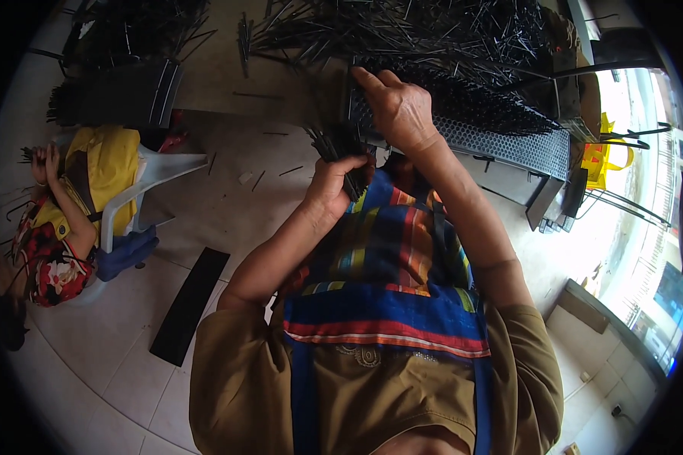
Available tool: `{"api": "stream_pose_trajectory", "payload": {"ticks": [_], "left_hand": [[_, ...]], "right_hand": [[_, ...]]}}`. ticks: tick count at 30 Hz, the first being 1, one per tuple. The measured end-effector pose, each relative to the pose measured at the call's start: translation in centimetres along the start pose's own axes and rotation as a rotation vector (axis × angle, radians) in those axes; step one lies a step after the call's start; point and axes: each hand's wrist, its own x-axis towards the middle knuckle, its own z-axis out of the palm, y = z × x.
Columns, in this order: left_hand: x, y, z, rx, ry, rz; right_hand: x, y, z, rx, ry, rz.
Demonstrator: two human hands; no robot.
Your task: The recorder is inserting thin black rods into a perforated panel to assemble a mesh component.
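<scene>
My left hand (pixel 328 184) is closed round a bundle of thin black sticks (pixel 332 142), held just in front of the work surface. The ends of the bundle stick out above and below my fingers. My right hand (pixel 404 110) is higher and further right, at the left end of a perforated metal plate (pixel 535 150). Its fingers are pressed together; what they pinch, if anything, cannot be made out against the dark background. Many black sticks stand in dense rows (pixel 478 98) in the plate's holes, behind my right hand.
Loose black sticks (pixel 432 30) lie heaped beyond the plate. Another person (pixel 61 227) sits at the left by a white plastic chair (pixel 155 173), near a second black rack (pixel 118 95). A black strip (pixel 191 307) lies on the floor. A yellow bag (pixel 605 159) is at the right.
</scene>
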Motion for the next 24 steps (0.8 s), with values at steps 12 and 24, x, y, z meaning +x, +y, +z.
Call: {"api": "stream_pose_trajectory", "payload": {"ticks": [12,24], "left_hand": [[0.1,0.2,0.5,-0.051,0.039,-0.014],[0.2,-0.2,-0.6,-0.075,0.024,-0.027]], "right_hand": [[0.6,-0.1,0.3,0.095,0.053,0.041],[0.2,0.1,0.6,0.190,0.127,0.080]]}}
